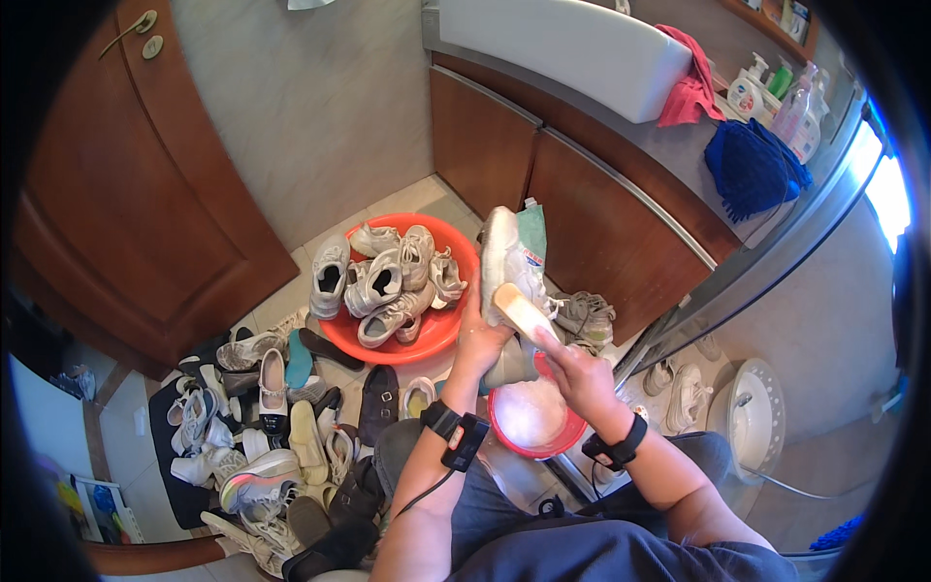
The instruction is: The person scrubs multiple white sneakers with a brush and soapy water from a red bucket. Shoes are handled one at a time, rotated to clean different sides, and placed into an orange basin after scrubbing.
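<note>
My left hand (481,336) grips a white lace-up sneaker (499,251) by its heel end, its toe pointing up and away from me. In my right hand (582,375) is a wooden-backed scrubbing brush (525,314), laid against the shoe's side near the sole; its bristles are hidden. Just below both hands sits a small red basin (538,452) with white foamy liquid inside. A green and white pouch with a cap (534,231) shows behind the sneaker. Each wrist wears a strap with a small black device.
A large orange-red basin (411,355) holds several dirty sneakers. Many assorted shoes (269,476) cover the floor at left. Grey shoes (588,320) lie by the wooden cabinet (618,240). At right are a metal-framed glass partition, more sneakers (687,396) and a white basin (756,415).
</note>
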A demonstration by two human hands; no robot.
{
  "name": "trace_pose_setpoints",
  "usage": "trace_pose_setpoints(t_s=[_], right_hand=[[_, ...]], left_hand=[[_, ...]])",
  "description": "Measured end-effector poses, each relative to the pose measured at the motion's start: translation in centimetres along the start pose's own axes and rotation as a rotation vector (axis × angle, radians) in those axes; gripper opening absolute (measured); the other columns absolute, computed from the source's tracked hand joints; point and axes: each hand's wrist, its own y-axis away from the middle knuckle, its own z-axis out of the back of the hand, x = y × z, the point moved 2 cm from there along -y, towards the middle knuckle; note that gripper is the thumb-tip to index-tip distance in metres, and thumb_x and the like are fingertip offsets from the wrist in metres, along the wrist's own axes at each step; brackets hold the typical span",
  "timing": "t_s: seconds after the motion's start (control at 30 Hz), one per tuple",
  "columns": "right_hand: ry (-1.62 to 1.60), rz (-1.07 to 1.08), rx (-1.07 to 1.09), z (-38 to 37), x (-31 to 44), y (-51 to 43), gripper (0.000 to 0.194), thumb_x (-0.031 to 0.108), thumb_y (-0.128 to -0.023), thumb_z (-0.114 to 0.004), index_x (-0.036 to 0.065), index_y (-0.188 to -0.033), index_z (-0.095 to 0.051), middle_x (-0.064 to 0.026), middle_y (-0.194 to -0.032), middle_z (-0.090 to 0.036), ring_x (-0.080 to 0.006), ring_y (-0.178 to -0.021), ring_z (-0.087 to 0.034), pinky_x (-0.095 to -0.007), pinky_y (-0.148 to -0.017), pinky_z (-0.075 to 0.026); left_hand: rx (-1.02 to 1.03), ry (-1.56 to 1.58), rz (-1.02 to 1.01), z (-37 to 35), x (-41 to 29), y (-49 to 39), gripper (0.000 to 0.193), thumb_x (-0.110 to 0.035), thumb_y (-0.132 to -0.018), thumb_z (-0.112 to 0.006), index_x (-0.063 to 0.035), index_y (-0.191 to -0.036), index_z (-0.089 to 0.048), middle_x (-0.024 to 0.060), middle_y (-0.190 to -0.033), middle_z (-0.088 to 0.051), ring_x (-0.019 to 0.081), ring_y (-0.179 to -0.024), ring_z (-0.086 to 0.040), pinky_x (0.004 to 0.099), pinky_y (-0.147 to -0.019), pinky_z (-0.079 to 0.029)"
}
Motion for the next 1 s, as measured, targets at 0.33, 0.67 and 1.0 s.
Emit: trace_pose_setpoints(t_s=[0.33, 0.67, 1.0], right_hand=[[-0.047, -0.021, -0.107, 1.0, -1.3, -4.9, 0.048, 0.020, -0.091, -0.057, 0.029, -0.138, -0.048, -0.0123, -0.069, -0.058, -0.0321, -0.057, -0.060, -0.0426, -0.051, -0.048], [0.079, 0.017, -0.052, 3.3, -2.3, -4.0, 0.045, 0.020, -0.090, -0.058, 0.030, -0.133, -0.052, -0.0115, -0.071, -0.058, -0.0305, -0.059, -0.061, -0.0421, -0.052, -0.048], [-0.657, -0.157, 0.118, 7.0, -5.6, -10.0, 0.044, 0.017, -0.097, -0.049, 0.011, -0.140, -0.044, -0.0182, -0.126, -0.059, -0.0245, -0.116, -0.058, -0.0327, -0.099, -0.042]], left_hand=[[0.035, -0.009, 0.033, -0.9, -1.7, 0.0, 0.096, -0.005, -0.073, -0.078, -0.0012, -0.148, -0.019, 0.0161, -0.141, -0.041, 0.0224, -0.127, -0.044, 0.0346, -0.104, -0.038], [0.168, -0.062, 0.082, -1.4, -2.3, 1.1, 0.097, -0.007, -0.075, -0.077, -0.0019, -0.150, -0.015, 0.0166, -0.144, -0.039, 0.0222, -0.128, -0.044, 0.0337, -0.106, -0.037], [0.326, 0.378, 0.301, -0.4, -2.0, 2.0, 0.077, -0.028, -0.080, -0.074, -0.0022, -0.140, -0.034, 0.0081, -0.128, -0.052, 0.0195, -0.114, -0.053, 0.0342, -0.100, -0.042]])
